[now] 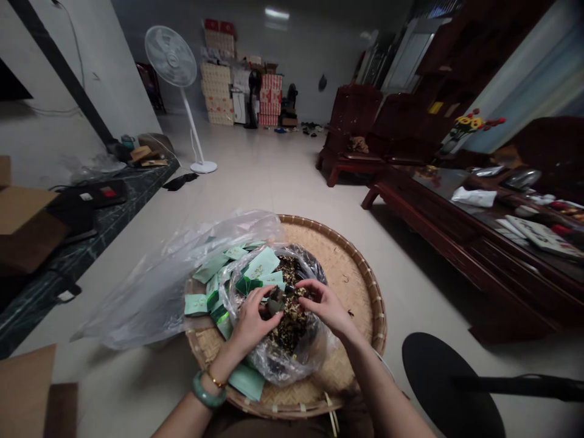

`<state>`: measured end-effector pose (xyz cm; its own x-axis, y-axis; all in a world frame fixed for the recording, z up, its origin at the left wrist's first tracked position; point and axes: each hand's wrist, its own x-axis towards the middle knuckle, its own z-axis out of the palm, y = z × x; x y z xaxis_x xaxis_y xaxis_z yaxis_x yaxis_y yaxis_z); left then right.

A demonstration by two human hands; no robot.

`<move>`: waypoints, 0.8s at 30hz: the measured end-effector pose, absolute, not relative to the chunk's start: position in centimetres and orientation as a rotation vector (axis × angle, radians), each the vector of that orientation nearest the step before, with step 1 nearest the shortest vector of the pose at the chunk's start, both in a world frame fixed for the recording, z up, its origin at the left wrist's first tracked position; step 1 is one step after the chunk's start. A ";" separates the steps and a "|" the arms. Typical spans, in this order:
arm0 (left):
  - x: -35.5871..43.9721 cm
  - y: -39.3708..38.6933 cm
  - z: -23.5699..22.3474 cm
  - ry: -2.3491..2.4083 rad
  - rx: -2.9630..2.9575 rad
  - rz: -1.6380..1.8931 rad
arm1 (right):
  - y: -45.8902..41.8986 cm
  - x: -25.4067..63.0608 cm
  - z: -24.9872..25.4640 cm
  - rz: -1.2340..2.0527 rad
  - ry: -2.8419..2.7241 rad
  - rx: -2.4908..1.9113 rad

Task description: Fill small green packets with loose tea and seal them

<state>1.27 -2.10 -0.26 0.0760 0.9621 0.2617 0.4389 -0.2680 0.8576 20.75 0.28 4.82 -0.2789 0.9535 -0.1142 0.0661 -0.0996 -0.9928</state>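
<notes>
My left hand (255,319) has thumb and fingers closed around a dark grey-green piece (275,302), whose kind I cannot make out. To its right, my right hand (325,306) is bent with index finger and thumb apart; nothing clear shows between them. Both hands are over a clear plastic bag (269,363) of loose dark and yellowish dried bits (288,334), like a tea mix. Green printed packets (263,263) lie at the bag's left side and on its near rim. Everything rests on a round woven bamboo tray (360,274).
A large clear plastic sheet (146,298) spills over the tray's left edge onto the floor. A black round stand base (449,383) is close on the right. Cardboard boxes (27,207) stand left, a dark wooden table (424,243) right, a white fan (171,58) further back.
</notes>
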 end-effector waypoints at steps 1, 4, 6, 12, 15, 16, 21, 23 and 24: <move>1.6 -2.1 -0.1 1.386 1.783 1.150 | 0.4 20.6 5.6 1.364 -1.483 -1.177; 2.4 -2.2 -0.1 1.382 1.810 1.163 | 0.6 19.8 7.8 1.000 -1.762 -1.210; 2.8 -2.1 -0.3 1.412 1.827 1.184 | 0.5 19.3 8.7 0.854 -1.914 -1.222; 3.0 -2.1 -0.8 1.458 1.849 1.194 | 0.1 18.9 8.7 0.933 -1.951 -1.133; 3.1 -2.1 -0.8 1.469 1.838 1.199 | -0.1 19.0 8.1 1.029 -1.869 -1.085; 3.1 -2.1 -0.8 1.474 1.830 1.203 | -0.1 19.0 8.0 1.082 -1.838 -1.069; 3.0 -2.3 -0.9 1.459 1.769 1.172 | -0.7 19.5 7.6 1.149 -1.717 -1.015; 3.0 -2.4 -0.9 1.445 1.753 1.161 | -1.2 19.6 7.3 1.003 -1.831 -1.053; 2.9 -2.4 -1.0 1.437 1.753 1.157 | -1.5 19.5 7.1 0.917 -1.909 -1.079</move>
